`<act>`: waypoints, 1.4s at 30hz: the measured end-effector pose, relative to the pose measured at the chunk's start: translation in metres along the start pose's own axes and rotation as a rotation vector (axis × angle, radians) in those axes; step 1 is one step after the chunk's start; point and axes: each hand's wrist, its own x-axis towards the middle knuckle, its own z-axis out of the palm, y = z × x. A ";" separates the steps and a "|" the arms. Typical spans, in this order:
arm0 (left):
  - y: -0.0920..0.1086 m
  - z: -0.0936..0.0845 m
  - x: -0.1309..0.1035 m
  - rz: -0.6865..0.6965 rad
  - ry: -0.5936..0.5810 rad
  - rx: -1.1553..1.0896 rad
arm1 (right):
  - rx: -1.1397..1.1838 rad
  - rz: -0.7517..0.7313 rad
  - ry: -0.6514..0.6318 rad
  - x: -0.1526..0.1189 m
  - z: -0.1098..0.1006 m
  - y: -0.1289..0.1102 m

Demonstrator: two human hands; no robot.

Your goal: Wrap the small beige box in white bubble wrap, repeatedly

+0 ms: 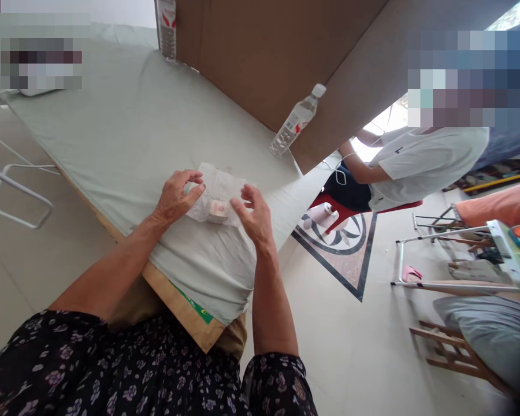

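On the cloth-covered table lies a sheet of clear bubble wrap (208, 176), spread out and slightly crumpled. A small pale box (219, 209) with faint reddish print sits on its near part. My left hand (178, 195) is at the wrap's left edge, fingers curved and apart, with nothing visible in them. To the right of the box hovers my right hand (255, 215), its fingers also spread and bent. Whether either hand's fingertips touch the wrap, I cannot tell.
A water bottle (297, 121) stands beyond my hands, beside a large brown cardboard panel (260, 58). Another bottle (168, 34) is farther back. The table's pale green cloth (112, 127) ends at a wooden edge near me. A person in a white shirt (429, 162) sits at right.
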 end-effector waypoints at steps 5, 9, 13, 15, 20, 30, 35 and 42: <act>0.005 -0.005 -0.003 -0.049 -0.210 -0.242 | -0.040 -0.087 -0.277 -0.022 -0.013 -0.024; 0.000 -0.007 -0.002 -0.087 -0.361 -0.240 | -0.088 -0.082 -0.602 -0.051 -0.027 -0.028; -0.010 -0.002 -0.001 0.029 -0.393 0.004 | -0.170 -0.070 -0.648 -0.066 -0.029 -0.024; -0.014 0.000 0.000 0.157 -0.400 0.103 | -0.188 -0.077 -0.488 -0.062 -0.025 -0.022; -0.019 0.004 -0.003 0.239 -0.506 0.278 | -0.334 -0.147 -0.248 -0.032 0.002 -0.018; -0.021 0.011 -0.009 0.196 -0.470 0.402 | -0.247 0.005 0.245 0.006 -0.042 0.048; -0.020 0.011 -0.010 0.207 -0.430 0.375 | -0.459 0.198 0.254 0.006 -0.071 0.070; -0.016 0.009 -0.010 0.303 -0.365 0.309 | -0.453 -0.195 -0.025 -0.013 -0.007 0.015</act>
